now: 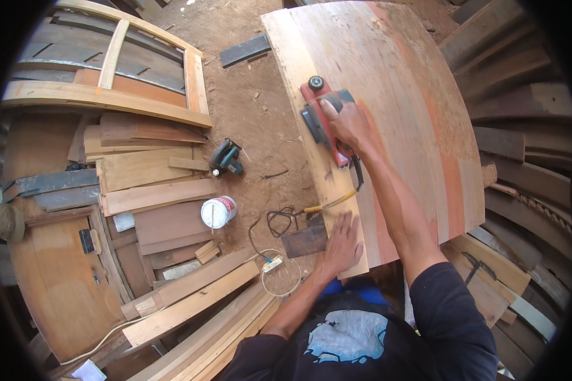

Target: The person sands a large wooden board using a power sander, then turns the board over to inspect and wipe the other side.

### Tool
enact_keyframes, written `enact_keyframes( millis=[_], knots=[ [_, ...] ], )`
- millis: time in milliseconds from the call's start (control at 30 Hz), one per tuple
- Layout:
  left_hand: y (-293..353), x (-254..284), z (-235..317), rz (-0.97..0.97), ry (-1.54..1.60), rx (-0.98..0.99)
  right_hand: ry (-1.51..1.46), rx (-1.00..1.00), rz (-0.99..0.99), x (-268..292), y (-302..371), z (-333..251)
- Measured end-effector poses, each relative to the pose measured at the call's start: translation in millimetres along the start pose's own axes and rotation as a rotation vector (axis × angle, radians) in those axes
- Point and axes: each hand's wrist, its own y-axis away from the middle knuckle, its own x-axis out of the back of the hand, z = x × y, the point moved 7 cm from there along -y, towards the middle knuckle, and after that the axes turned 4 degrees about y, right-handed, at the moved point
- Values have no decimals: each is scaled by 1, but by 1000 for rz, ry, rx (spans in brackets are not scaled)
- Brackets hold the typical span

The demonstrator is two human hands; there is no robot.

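One hand (347,122), the right, is wrapped round a red planer (321,124) on the left edge of a wide wooden panel (407,114); the left hand (344,244) lies flat, open, holding nothing, on its near-left corner; leftward on the ground (254,120) are a white bucket (217,213) and a teal power tool (227,159)

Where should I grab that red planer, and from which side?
Probably by the dark handle on top, coming down from above on the right: it stands up over the red body, and the planer rests flat on the wooden panel. The right grip holds it there.
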Motion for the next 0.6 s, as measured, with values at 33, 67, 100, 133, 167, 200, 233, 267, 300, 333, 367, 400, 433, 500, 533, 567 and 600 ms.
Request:
enact_keyframes(
  millis=[33,67,100,133,167,200,233,267,300,333,367,400,433,500,533,567,600],
  knots=[
    [-9,-6,-5,6,-116,7,-6,40,8,2,-3,-4],
    [-20,-9,-14,-76,-139,47,-18,84,20,6,-6,-10],
    [-33,-9,-18,-82,-137,49,-17,78,18,9,-10,-13],
    [-47,-5,-25,-99,-173,111,-33,43,-20,8,-14,-14],
    [-56,-3,-33,-113,-211,171,-49,12,-56,8,-18,-15],
    [-63,-1,-37,-114,-212,174,-50,12,-59,8,-20,-18],
    [-75,7,-42,-44,-252,155,-50,17,-47,12,-25,-24],
    [-84,15,-45,27,-292,137,-49,24,-36,15,-31,-29],
    [-90,18,-47,36,-297,135,-52,34,-31,11,-37,-29],
    [-101,20,-48,21,-316,151,1,11,-11,8,-48,-22],
    [-107,21,-52,8,-333,175,55,-11,2,6,-56,-20],
    [-114,23,-54,17,-340,167,52,-2,12,5,-64,-18],
    [-118,25,-56,48,-346,172,24,20,8,3,-68,-22],
    [-130,29,-63,87,-357,175,-7,51,7,0,-81,-32],
    [-135,32,-65,119,-342,181,-30,42,10,-1,-86,-33],
    [-140,35,-67,151,-328,185,-54,33,14,-2,-92,-35],
    [-147,37,-70,153,-329,185,-55,36,14,-2,-98,-38]
  ],
)
